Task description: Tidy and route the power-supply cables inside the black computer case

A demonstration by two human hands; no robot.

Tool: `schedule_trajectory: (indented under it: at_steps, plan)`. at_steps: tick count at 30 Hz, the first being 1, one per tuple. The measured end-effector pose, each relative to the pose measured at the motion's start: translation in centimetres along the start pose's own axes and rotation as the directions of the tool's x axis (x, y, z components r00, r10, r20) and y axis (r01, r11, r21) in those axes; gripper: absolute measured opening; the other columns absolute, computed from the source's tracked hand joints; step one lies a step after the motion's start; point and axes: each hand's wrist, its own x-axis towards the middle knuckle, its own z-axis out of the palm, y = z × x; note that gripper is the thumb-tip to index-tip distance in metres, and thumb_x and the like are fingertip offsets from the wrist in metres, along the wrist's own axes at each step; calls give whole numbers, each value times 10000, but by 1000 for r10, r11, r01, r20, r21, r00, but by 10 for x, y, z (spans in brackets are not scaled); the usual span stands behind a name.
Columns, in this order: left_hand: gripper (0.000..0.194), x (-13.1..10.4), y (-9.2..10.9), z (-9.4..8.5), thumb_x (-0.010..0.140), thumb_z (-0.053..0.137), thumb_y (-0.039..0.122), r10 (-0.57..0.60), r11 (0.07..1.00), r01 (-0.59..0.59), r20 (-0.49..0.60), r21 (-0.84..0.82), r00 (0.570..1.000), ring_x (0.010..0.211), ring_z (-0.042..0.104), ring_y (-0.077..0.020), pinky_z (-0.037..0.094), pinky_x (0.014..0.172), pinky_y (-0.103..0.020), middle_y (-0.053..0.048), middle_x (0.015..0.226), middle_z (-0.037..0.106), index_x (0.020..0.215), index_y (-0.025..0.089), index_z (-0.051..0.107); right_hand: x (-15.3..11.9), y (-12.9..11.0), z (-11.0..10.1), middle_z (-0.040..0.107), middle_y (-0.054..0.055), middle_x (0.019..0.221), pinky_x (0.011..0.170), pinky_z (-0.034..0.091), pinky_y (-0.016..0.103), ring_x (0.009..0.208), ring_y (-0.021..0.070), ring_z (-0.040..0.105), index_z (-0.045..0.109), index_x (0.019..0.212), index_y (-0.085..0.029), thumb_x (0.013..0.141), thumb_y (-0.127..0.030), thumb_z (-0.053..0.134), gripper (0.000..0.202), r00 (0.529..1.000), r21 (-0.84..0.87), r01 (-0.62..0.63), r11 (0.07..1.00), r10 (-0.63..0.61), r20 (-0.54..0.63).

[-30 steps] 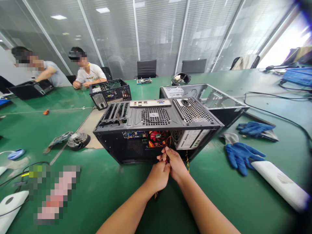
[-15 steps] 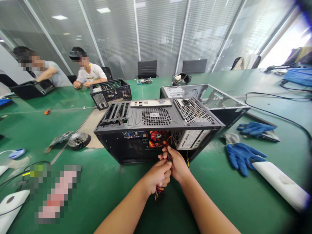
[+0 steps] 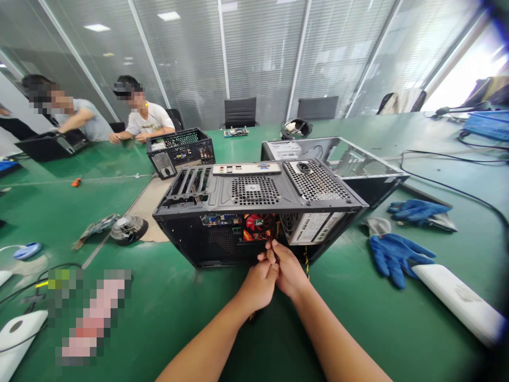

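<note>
Beside the open side of the computer case (image 3: 217, 192) on the green counter (image 3: 191, 307), the left hand (image 3: 259, 286) and right hand (image 3: 291, 271) had bunched closer, mostly hiding wires (image 3: 251, 317) that dangled plainly a moment earlier. Each grip was narrow, closed round the wires near the red fan (image 3: 259, 225); the bundle seemed better gathered.

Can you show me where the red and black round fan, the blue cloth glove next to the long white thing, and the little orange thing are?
Red and black round fan (image 3: 259, 225): head view, near its middle.
Blue cloth glove (image 3: 392, 253): head view, its palm.
Little orange thing (image 3: 76, 182): head view, its body.
</note>
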Motion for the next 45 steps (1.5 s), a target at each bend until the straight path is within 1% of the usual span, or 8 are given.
schedule_trajectory:
  at_steps: [10, 15, 19, 23, 27, 34, 39, 45]
  plan:
    - [328, 0, -14, 5, 843, 445, 338, 178, 909, -89, -188, 406, 966, 754, 597, -234, 404, 752, -335, -91, 822, 632, 1119, 182, 528, 1, 4, 2, 430, -53, 436, 612, 446, 263, 607, 165, 592, 549, 677, -209, 728, -436, 645, 252, 998, -71, 66, 995, -68, -20]
    - [231, 0, -6, 2, 845, 444, 391, 39, 996, -36, 40, -78, 998, 434, 458, -112, 348, 468, -219, 24, 526, 489, 792, 180, 521, -1, -2, 3, 448, -48, 463, 608, 459, 290, 598, 176, 588, 556, 691, -209, 719, -445, 647, 254, 1000, -13, 10, 1000, -10, -23]
    - [329, -3, 4, -4, 852, 393, 502, -14, 754, 285, 418, -593, 908, 256, 234, -54, 156, 320, -173, 94, 400, 318, 808, 188, 480, -3, -7, 3, 516, -30, 545, 646, 478, 289, 638, 168, 597, 605, 778, -216, 721, -446, 646, 241, 999, 30, -45, 999, 45, 18]
    - [336, -2, 5, -8, 869, 380, 475, 80, 582, 412, 554, -701, 829, 261, 270, -33, 161, 313, -175, 70, 508, 408, 874, 169, 516, -5, -7, 3, 526, -29, 558, 678, 490, 277, 648, 151, 593, 633, 811, -232, 729, -428, 648, 213, 998, 63, -49, 997, 47, 36]
    - [277, -2, 3, -7, 833, 494, 421, 6, 594, 403, 505, -696, 863, 310, 310, -3, 153, 338, -156, 46, 607, 467, 848, 145, 505, -5, -8, 2, 516, -47, 535, 702, 492, 288, 654, 143, 599, 609, 747, -235, 735, -408, 650, 178, 994, 154, -85, 984, 73, 79]
    - [270, -4, 6, 0, 825, 499, 436, -95, 778, 340, 436, -528, 895, 290, 181, -19, 116, 349, -159, 112, 456, 291, 750, 195, 404, 1, -6, -4, 569, -57, 551, 668, 487, 292, 606, 129, 605, 618, 873, -218, 711, -351, 688, 221, 998, 150, -57, 987, 54, 19]
    - [253, 0, 1, 3, 865, 407, 359, -47, 998, 50, 59, -43, 997, 376, 325, -66, 250, 417, -202, 59, 481, 392, 687, 182, 439, 6, 0, -6, 517, -43, 488, 592, 458, 263, 615, 162, 615, 597, 771, -186, 710, -413, 678, 249, 1000, -18, 19, 1000, -19, 20]
    - [236, 2, -6, 1, 866, 383, 264, 202, 856, -143, -68, 496, 977, 746, 596, -206, 393, 661, -292, -94, 845, 646, 886, 161, 594, 6, 3, -1, 464, -62, 434, 604, 448, 261, 610, 175, 626, 549, 733, -203, 710, -455, 658, 276, 997, -113, 77, 991, -77, 2]
